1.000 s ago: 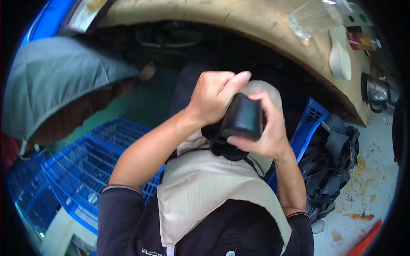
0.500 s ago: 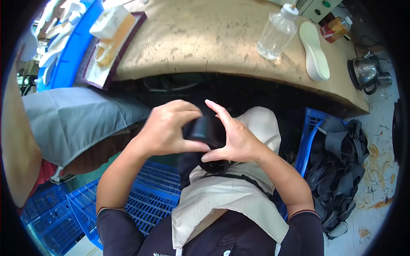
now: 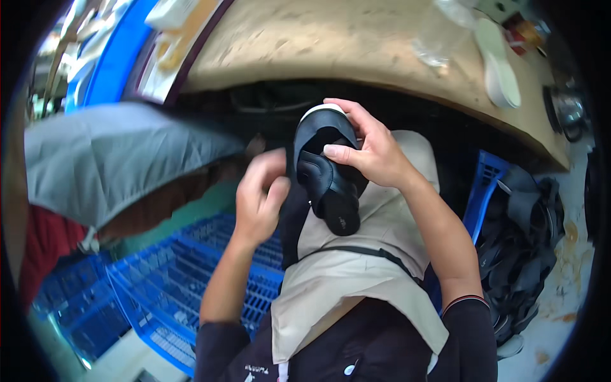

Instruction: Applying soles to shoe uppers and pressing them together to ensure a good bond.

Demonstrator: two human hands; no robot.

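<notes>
My right hand (image 3: 375,149) is closed on a black sandal (image 3: 318,169) with a white sole edge at its far end. The thumb presses on the near side of the upper, while the fingers wrap the far right rim. Held over my lap, the sandal points away from me, with its dark insole end nearest my body. To its left, my left hand (image 3: 259,197) hangs apart from it, smeared by motion. Thumb and fingers are bent with a gap between them, and nothing shows in that hand.
On the workbench (image 3: 305,54) stand a clear squeeze bottle (image 3: 442,41) and a white sole (image 3: 496,67). A blue crate (image 3: 480,191) of dark sandal uppers (image 3: 519,254) is at right. Empty blue crates (image 3: 191,274) lie at left, near a co-worker's grey apron (image 3: 114,159).
My left hand has come off and moved left and down. The sandal, mostly hidden before, now shows in my right hand. The view has shifted, so the bench appears farther up.
</notes>
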